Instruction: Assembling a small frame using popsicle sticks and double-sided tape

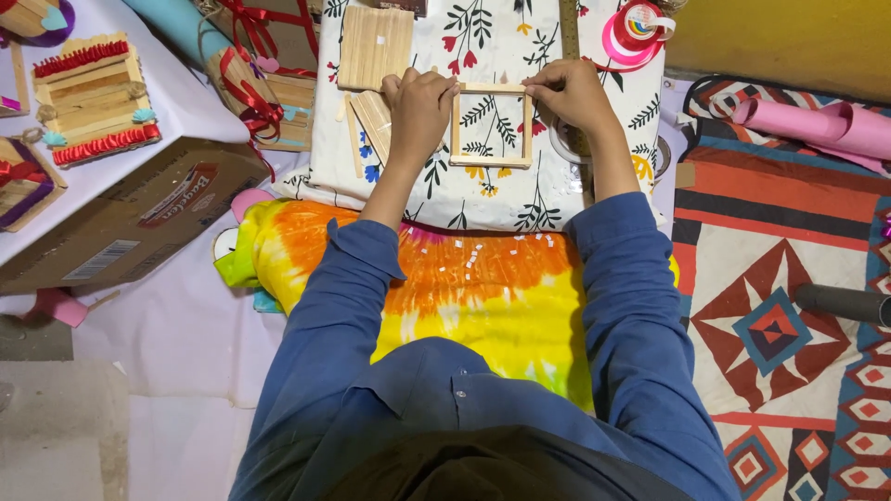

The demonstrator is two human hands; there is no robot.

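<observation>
A square frame of flat wooden sticks (492,161) lies on a white cloth with a flower print (483,199). My left hand (419,107) presses on the frame's left side, fingers curled over the stick. My right hand (568,93) pinches the frame's upper right corner. A stack of loose wooden sticks (374,46) lies just beyond my left hand, with a few more sticks (371,119) beside it.
Finished stick boxes with red trim (93,97) stand at far left on a white surface, above a cardboard box (130,223). Ribbon rolls (636,32) sit at top right, rolled pink paper (817,125) on a patterned mat (780,325), a tie-dye cloth (464,278) over my lap.
</observation>
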